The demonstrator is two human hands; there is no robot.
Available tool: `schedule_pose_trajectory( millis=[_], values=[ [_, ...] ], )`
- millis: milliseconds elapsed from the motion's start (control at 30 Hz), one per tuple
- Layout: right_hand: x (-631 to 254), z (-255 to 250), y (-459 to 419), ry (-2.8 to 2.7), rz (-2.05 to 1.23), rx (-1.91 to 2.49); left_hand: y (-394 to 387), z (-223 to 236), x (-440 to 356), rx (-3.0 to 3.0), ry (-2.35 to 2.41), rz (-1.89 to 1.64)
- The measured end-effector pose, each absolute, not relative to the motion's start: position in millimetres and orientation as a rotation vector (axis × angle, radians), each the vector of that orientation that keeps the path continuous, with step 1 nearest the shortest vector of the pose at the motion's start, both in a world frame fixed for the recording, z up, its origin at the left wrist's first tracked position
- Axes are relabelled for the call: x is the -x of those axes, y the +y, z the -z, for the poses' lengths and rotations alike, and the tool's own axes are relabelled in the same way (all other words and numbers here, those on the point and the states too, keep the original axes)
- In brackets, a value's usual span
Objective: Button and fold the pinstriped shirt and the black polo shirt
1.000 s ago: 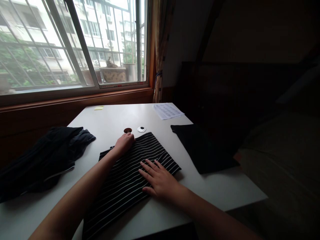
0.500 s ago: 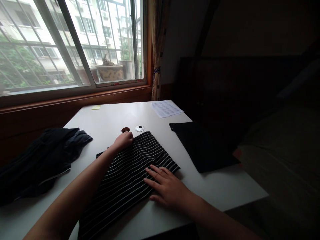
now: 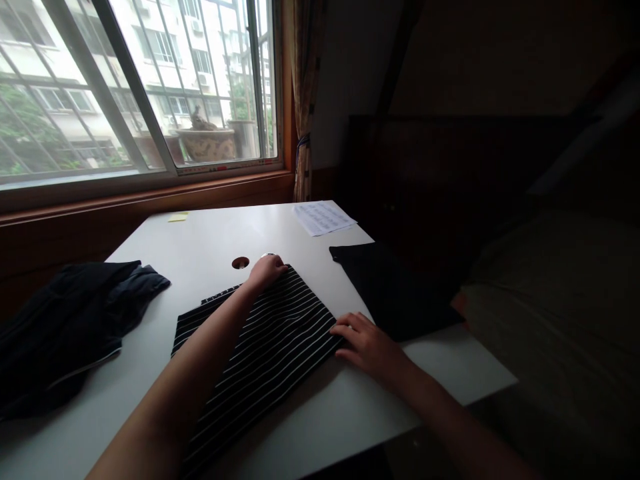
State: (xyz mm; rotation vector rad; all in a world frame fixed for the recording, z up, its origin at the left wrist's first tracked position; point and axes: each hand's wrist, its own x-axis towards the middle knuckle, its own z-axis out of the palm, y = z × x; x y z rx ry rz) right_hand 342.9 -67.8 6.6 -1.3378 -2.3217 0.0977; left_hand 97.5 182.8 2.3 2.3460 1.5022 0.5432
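Observation:
A black garment with thin white stripes [image 3: 280, 340] lies spread and folded flat on the white table [image 3: 210, 233]. At its far corner my left hand [image 3: 269, 270] is closed, pinching the edge of the cloth. My right hand [image 3: 370, 343] is at the garment's right corner, its fingers bent over the cloth and the thumb just below. My left forearm covers part of the stripes, and the near end of the garment runs out of view at the bottom.
A dark crumpled garment [image 3: 75, 313] lies at the left, and a dark folded one [image 3: 395, 293] at the right. Printed sheets [image 3: 324, 219] and a yellow note [image 3: 178, 217] are at the back. A round cable hole [image 3: 241, 263] sits beyond my left hand.
My left hand has moved right along the far edge to the corner, covering most of the silver disc. My right hand has gone from lying flat on the cloth to its right corner.

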Motion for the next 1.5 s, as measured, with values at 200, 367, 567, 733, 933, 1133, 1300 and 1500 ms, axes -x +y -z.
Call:
schedule_pose_trajectory(
  millis=[200, 367, 567, 733, 933, 1133, 1300, 1500],
  values=[
    [-356, 3, -68, -2.281, -0.121, 1.232, 190, 5, -104, -2.282, 1.605, -0.56],
    [-360, 2, -69, -2.295, -0.111, 1.172, 188, 6, -105, -2.259, 1.671, -0.56],
    [-361, 3, -70, -2.36, -0.07, 1.21, 178, 5, -111, -2.283, 1.712, -0.554],
    [-362, 2, -71, -2.39, -0.013, 1.228, 165, 3, -116, -2.332, 1.718, -0.603],
    [-369, 3, -65, -2.317, -0.033, 1.312, 167, -1, -123, -2.352, 1.654, -0.586],
    [-373, 12, -63, -2.318, 0.03, 1.372, 177, -1, -127, -2.316, 1.665, -0.593],
    [-372, 13, -68, -2.348, 0.114, 1.347, 177, 0, -132, -2.304, 1.708, -0.672],
    [-369, 13, -71, -2.385, 0.229, 1.374, 169, 9, -138, -2.317, 1.76, -0.75]
  ],
)
